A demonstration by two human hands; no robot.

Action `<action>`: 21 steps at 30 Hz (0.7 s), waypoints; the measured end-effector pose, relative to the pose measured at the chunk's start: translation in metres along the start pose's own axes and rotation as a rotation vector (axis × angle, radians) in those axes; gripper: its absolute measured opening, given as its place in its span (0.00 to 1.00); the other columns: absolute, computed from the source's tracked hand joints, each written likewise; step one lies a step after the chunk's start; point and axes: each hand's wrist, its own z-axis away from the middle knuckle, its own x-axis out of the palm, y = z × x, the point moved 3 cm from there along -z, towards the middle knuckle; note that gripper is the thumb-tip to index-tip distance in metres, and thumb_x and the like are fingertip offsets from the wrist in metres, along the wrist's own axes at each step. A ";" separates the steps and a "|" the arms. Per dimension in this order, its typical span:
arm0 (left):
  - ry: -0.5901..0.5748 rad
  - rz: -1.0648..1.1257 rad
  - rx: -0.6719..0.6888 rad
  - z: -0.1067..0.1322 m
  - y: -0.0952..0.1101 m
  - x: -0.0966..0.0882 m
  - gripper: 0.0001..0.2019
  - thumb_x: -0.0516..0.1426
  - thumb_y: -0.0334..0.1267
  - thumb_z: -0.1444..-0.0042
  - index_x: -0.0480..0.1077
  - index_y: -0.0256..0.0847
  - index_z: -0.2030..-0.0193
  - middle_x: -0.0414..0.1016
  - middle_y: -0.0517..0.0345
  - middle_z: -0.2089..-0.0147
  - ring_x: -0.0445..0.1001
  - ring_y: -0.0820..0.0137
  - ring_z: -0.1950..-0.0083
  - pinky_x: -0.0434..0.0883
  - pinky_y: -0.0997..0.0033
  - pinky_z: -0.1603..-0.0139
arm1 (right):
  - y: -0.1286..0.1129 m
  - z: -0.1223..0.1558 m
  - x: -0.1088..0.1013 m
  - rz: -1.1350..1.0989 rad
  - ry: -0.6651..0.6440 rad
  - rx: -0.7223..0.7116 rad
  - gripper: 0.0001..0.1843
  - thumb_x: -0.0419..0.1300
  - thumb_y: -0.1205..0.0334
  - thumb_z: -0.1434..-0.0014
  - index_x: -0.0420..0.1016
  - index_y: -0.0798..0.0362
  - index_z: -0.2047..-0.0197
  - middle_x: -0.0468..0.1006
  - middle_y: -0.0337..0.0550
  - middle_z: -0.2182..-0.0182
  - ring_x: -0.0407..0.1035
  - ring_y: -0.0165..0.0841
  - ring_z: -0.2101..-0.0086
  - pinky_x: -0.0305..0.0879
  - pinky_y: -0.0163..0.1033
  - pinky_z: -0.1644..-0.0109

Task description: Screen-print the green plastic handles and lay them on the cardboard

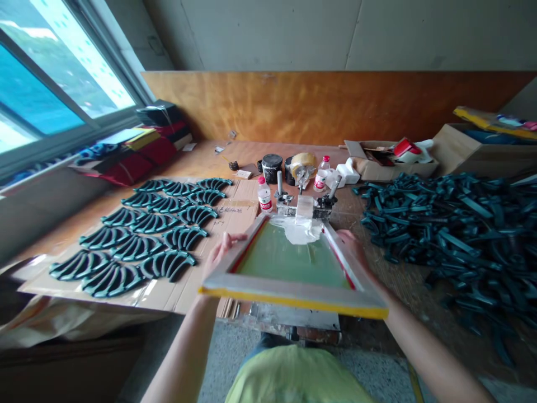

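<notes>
Well apart, left hand (221,253) and right hand (353,249) clamp a screen-printing frame (293,295).

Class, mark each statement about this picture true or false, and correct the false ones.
1. The left hand and right hand both hold a screen frame. True.
2. White ink lies on the green mesh. True.
3. The parts on the cardboard form a loose heap. False: they lie in rows; the heap is to the right.
4. The window is to the right of the frame. False: it is to the left.
</notes>
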 end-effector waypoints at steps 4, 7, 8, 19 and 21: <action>-0.106 0.004 -0.330 0.027 -0.074 -0.010 0.38 0.65 0.60 0.57 0.69 0.43 0.41 0.78 0.57 0.64 0.75 0.66 0.68 0.70 0.71 0.69 | -0.020 -0.042 -0.014 -0.018 0.100 -0.079 0.22 0.55 0.63 0.38 0.68 0.52 0.40 0.71 0.51 0.45 0.67 0.42 0.47 0.65 0.49 0.43; -0.081 0.035 -0.356 0.029 -0.121 -0.008 0.50 0.66 0.59 0.58 0.54 0.45 0.29 0.78 0.58 0.66 0.76 0.66 0.69 0.70 0.71 0.69 | -0.055 -0.069 0.002 0.122 -0.005 -0.164 0.27 0.62 0.67 0.44 0.66 0.55 0.40 0.69 0.54 0.44 0.64 0.44 0.45 0.64 0.48 0.43; -0.071 0.021 -0.347 0.027 -0.133 -0.007 0.51 0.65 0.60 0.57 0.52 0.45 0.29 0.77 0.58 0.66 0.75 0.67 0.70 0.70 0.71 0.69 | -0.063 -0.075 0.009 0.175 -0.064 -0.144 0.25 0.63 0.68 0.45 0.68 0.56 0.43 0.72 0.55 0.48 0.66 0.44 0.48 0.65 0.46 0.46; -0.131 -0.039 -0.336 0.020 -0.156 -0.010 0.41 0.61 0.59 0.51 0.61 0.39 0.34 0.76 0.57 0.65 0.74 0.68 0.68 0.69 0.73 0.69 | -0.087 -0.014 0.027 0.211 -0.371 -0.364 0.13 0.53 0.80 0.48 0.74 0.55 0.67 0.77 0.48 0.67 0.68 0.38 0.60 0.63 0.39 0.58; -0.127 -0.044 -0.332 0.020 -0.157 -0.010 0.40 0.61 0.59 0.51 0.62 0.40 0.35 0.77 0.56 0.64 0.74 0.67 0.67 0.69 0.73 0.69 | -0.086 -0.007 0.016 0.150 -0.417 -0.455 0.14 0.54 0.80 0.48 0.75 0.54 0.66 0.77 0.47 0.67 0.69 0.37 0.61 0.63 0.38 0.59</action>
